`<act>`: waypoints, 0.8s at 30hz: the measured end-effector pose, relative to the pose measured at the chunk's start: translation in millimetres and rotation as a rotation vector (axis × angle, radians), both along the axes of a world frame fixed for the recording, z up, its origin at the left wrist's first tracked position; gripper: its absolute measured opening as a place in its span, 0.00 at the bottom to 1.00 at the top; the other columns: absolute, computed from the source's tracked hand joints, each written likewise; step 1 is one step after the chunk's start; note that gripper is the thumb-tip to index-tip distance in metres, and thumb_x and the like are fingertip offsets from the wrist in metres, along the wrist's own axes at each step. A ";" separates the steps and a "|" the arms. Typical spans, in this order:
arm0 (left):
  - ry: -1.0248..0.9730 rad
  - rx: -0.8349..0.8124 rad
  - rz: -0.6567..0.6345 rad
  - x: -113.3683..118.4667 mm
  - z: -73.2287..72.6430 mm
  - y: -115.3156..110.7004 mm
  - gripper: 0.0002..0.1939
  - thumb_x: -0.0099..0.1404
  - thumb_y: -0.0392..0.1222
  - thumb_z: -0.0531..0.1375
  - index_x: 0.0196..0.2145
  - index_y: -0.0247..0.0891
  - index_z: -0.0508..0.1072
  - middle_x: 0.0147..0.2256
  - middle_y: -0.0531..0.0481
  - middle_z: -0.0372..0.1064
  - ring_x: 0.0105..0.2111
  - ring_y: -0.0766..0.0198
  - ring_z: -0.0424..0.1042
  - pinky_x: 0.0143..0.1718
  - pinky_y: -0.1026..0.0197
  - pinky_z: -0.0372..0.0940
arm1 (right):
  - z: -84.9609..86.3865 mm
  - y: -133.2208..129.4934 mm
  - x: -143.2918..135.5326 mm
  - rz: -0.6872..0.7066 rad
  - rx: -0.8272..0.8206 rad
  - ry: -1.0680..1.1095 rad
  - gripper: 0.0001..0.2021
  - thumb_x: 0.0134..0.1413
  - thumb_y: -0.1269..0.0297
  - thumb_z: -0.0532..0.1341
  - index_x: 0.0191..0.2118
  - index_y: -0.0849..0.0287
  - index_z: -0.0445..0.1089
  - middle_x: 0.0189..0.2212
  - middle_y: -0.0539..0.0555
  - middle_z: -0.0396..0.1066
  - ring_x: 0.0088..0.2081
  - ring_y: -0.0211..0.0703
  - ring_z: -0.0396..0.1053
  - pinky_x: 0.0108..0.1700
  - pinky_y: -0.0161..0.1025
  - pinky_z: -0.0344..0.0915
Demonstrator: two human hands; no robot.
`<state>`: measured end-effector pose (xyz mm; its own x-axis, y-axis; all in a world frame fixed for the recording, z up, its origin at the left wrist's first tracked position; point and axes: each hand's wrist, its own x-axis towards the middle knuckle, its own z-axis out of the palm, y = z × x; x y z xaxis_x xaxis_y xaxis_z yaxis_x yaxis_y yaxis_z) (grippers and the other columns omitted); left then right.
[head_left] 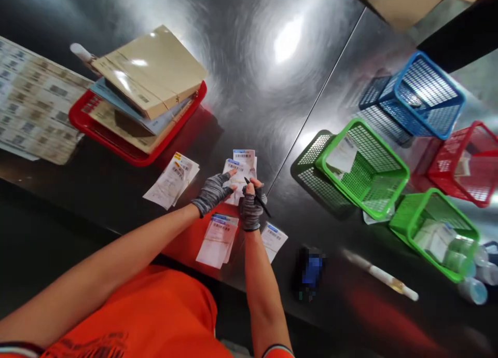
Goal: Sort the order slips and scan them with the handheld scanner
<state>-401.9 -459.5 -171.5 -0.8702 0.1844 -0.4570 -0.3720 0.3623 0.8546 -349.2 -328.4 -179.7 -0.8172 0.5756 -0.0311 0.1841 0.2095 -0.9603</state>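
Note:
My right hand (253, 202), in a grey fingerless glove, grips a black pen (263, 204) between thumb and fingers. Its tip points at a white barcode slip (237, 180) with a blue header. On that slip's left side rests my left hand (218, 190), gloved alike, with fingers stretched out. Another barcode slip (244, 153) peeks out behind it. Close to my wrists lie a stack of blue-topped slips (218, 242) with a band around it and a further slip (273, 238), partly hidden by my right forearm. Left of my left hand sits a stack of orange-marked slips (171, 181).
A red basket (144, 160) at left carries thick tan packets (151, 70). Beyond it lies a label-covered block (35, 96). Green baskets (389, 179), a blue basket (430, 96) and a red basket (467, 166) stand right. A white-capped marker (389, 279) and a blurred dark object (310, 271) lie nearer.

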 end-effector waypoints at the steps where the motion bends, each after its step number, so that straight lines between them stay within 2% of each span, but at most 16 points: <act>1: 0.010 -0.012 -0.018 -0.4 -0.6 0.0 0.25 0.61 0.38 0.69 0.57 0.37 0.80 0.49 0.42 0.81 0.45 0.54 0.80 0.50 0.54 0.76 | -6.2 -1.0 -1.9 0.002 0.040 0.012 0.14 0.62 0.51 0.57 0.39 0.55 0.73 0.34 0.53 0.77 0.36 0.45 0.75 0.43 0.46 0.73; 4: 0.011 -0.038 -0.051 -1.8 -1.5 0.3 0.27 0.62 0.38 0.69 0.59 0.36 0.78 0.52 0.39 0.80 0.48 0.52 0.80 0.54 0.50 0.74 | -21.3 -2.8 -5.8 0.021 0.160 -0.005 0.14 0.60 0.50 0.59 0.37 0.56 0.74 0.32 0.54 0.78 0.34 0.47 0.76 0.42 0.46 0.74; 8: -0.003 -0.028 -0.052 -3.1 -0.8 1.0 0.29 0.62 0.40 0.69 0.60 0.34 0.77 0.55 0.38 0.78 0.52 0.49 0.79 0.59 0.48 0.71 | -30.5 -4.4 -5.6 -0.031 0.205 -0.050 0.13 0.60 0.50 0.59 0.35 0.54 0.71 0.29 0.52 0.76 0.32 0.46 0.74 0.41 0.45 0.73; 18: -0.003 0.010 -0.029 -1.0 -5.9 -0.4 0.27 0.62 0.42 0.69 0.58 0.34 0.79 0.54 0.38 0.79 0.52 0.49 0.79 0.59 0.50 0.70 | -23.7 -1.5 -3.8 0.043 0.248 -0.075 0.11 0.61 0.53 0.61 0.35 0.53 0.74 0.29 0.52 0.77 0.31 0.45 0.72 0.41 0.44 0.70; 24: 0.001 0.013 -0.043 -1.4 -4.8 0.4 0.26 0.63 0.41 0.68 0.59 0.36 0.78 0.53 0.41 0.80 0.51 0.53 0.79 0.58 0.54 0.71 | -23.5 -2.1 -5.2 0.037 0.273 -0.067 0.12 0.62 0.52 0.61 0.34 0.54 0.74 0.28 0.53 0.76 0.30 0.46 0.71 0.38 0.44 0.69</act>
